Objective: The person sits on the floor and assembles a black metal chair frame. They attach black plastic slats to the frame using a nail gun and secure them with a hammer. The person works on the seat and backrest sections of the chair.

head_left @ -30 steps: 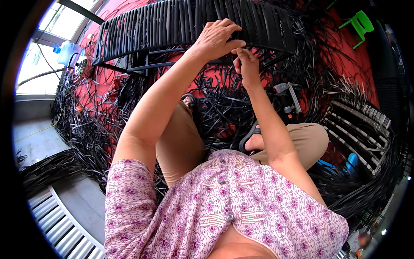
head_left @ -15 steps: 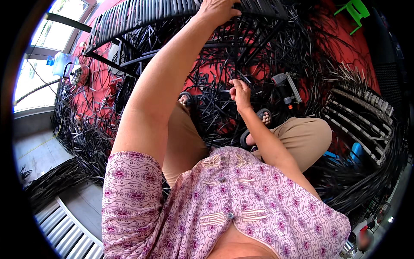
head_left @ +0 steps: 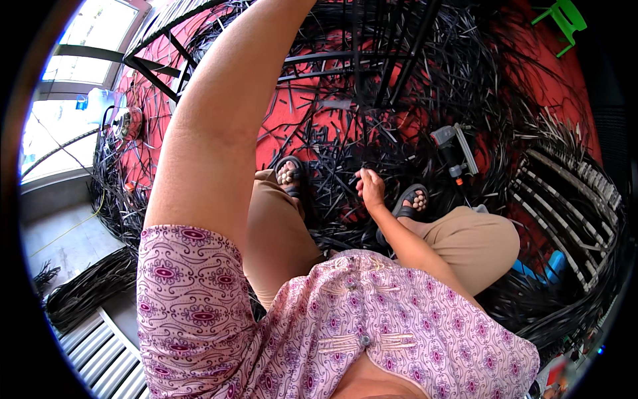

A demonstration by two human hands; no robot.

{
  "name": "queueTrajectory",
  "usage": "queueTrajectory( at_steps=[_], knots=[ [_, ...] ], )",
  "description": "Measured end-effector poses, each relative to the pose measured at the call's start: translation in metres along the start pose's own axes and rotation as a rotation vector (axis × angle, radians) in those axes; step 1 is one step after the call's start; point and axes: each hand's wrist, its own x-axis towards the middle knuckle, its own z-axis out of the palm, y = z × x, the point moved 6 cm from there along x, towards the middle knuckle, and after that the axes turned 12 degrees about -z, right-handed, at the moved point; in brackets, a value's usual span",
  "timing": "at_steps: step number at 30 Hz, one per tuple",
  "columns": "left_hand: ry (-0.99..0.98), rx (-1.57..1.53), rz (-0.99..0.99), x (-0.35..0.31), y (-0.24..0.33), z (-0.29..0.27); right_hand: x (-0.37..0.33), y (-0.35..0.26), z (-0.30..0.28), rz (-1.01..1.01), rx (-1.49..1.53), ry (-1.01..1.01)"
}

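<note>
My left arm [head_left: 209, 126] reaches up and forward past the top edge, so its hand is out of sight. Nearer my body, my right hand [head_left: 372, 189] is closed, thumb and fingers pinched together. A thin black plastic strip [head_left: 363, 136] seems to run down into that pinch from a dark metal frame [head_left: 345, 58] ahead of me. The frame's legs and crossbars show at the top, and dark strips hang among them. Its upper part lies beyond the picture.
Loose black strips cover much of the red floor [head_left: 276, 126]. A power tool [head_left: 452, 154] lies right of my feet. Farther right is a slatted rack [head_left: 565, 213]. A green plastic chair [head_left: 563, 25] stands at the far right, a clear water jug [head_left: 103, 103] at left.
My left hand has gone up out of the picture. My right hand has come closer to my body. The frame's woven edge has slipped mostly out of view as the head view shifted.
</note>
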Motion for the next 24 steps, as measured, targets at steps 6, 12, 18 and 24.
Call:
queueTrajectory(
  at_steps=[6, 12, 18, 24],
  knots=[
    [0.222, -0.03, 0.159, 0.007, -0.008, 0.008, 0.033, 0.034, -0.039, 0.098, -0.06, 0.19],
    [0.241, -0.308, -0.031, -0.001, -0.016, 0.0, 0.124, -0.157, -0.026, -0.475, 0.064, 0.267],
    [0.277, -0.329, -0.021, -0.008, -0.024, 0.0, 0.184, -0.342, 0.056, -0.986, -0.056, 0.1],
    [0.256, -0.359, -0.057, -0.006, -0.017, -0.001, 0.231, -0.374, 0.074, -0.897, 0.057, 0.103]
  ],
)
